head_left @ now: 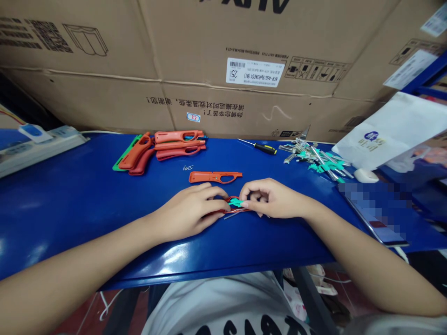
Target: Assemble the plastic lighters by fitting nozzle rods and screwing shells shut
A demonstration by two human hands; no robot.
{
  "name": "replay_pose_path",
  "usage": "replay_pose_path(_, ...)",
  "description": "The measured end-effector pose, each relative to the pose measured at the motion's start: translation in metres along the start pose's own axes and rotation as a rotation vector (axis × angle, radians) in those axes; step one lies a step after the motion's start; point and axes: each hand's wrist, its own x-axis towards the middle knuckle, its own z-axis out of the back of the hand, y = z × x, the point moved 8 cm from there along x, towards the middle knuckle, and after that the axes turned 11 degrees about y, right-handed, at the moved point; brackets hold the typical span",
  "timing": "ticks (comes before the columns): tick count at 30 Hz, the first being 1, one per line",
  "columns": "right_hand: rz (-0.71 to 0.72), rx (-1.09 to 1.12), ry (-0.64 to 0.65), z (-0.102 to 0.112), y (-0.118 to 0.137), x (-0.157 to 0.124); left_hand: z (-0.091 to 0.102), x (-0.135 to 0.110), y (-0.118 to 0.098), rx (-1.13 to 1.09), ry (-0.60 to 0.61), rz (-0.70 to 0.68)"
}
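Near the table's front, my left hand (199,207) lies over an orange gun-lighter casing half (226,211), its curled fingers on the left end. My right hand (270,199) is closed, thumb and index finger pinching a small green plastic trigger piece (235,202) at the casing's opening. Beneath the fingers, a thin metallic rod or wire (233,214) sticks out; its full length is hidden. Just beyond my hands lies another orange casing half (215,177), with a loop-shaped opening at its right end. Tiny springs or wire bits (187,168) are scattered beside it.
Several orange and red casings (179,144) are stacked at the back left. A screwdriver (263,148) lies near a pile of green and metal parts (319,160). A phone (373,214), a white paper bag (394,130), a power strip (42,146) and a large cardboard box (195,56) surround the blue table (87,223).
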Motion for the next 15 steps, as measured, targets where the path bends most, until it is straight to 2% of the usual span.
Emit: replay_pose_path(15,0.032,-0.070,-0.018,0.0009,0.0064,-0.0015,-0.0002,0.0016,-0.0021,-0.009,0.013,-0.010)
